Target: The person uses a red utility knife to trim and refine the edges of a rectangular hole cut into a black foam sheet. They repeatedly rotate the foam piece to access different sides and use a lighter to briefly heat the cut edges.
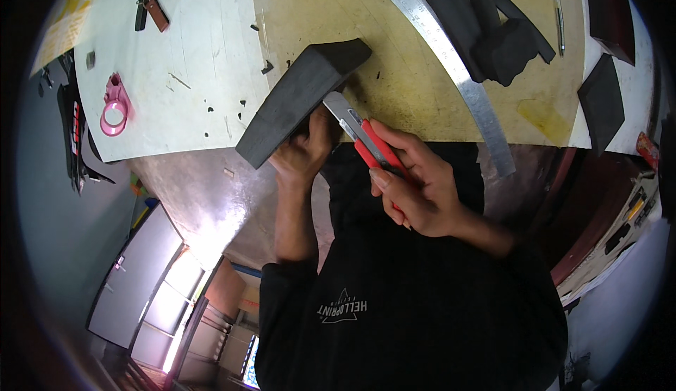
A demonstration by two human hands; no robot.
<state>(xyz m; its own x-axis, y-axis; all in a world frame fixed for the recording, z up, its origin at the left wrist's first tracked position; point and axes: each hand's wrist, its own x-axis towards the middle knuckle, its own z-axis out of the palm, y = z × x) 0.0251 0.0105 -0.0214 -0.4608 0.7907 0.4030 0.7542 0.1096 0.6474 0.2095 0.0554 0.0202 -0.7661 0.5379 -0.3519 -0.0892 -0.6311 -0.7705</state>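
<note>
A long black block (pixel 299 98), apparently foam, slants above the near edge of the table. My left hand (pixel 303 153) grips it from below, fingers partly hidden behind it. In my right hand (pixel 426 187) is a red and grey utility knife (pixel 377 146), fingers wrapped round the handle. Its wide blade (pixel 335 103) is out and points up and left toward the block's right side. The blade tip lies close to the block; whether they touch I cannot tell.
A long steel ruler (pixel 461 95) overhangs the table's near edge. Beyond it lie black offcuts (pixel 503 49) and a pen (pixel 556 10). A dark flat piece (pixel 602 106) is far right. On the left are a pink tape dispenser (pixel 115 106) and a small brown-and-black-handled item (pixel 151 3).
</note>
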